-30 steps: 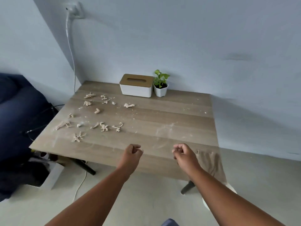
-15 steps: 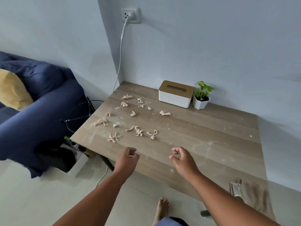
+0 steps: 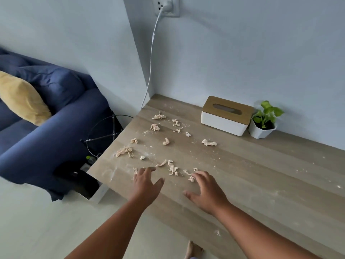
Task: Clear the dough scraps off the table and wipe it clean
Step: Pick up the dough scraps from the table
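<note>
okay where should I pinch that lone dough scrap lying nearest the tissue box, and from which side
Probably pinch the dough scrap across its narrow middle, from straight above. It lies flat and stretched left to right on the table, apart from other scraps, with the tissue box behind.

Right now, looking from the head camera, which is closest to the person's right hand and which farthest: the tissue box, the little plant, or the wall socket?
1. Tissue box, on the table beyond the right hand, toward the wall.
2. Potted plant, just right of the box, against the wall.
3. Wall socket, high on the wall, well above the table.
</note>
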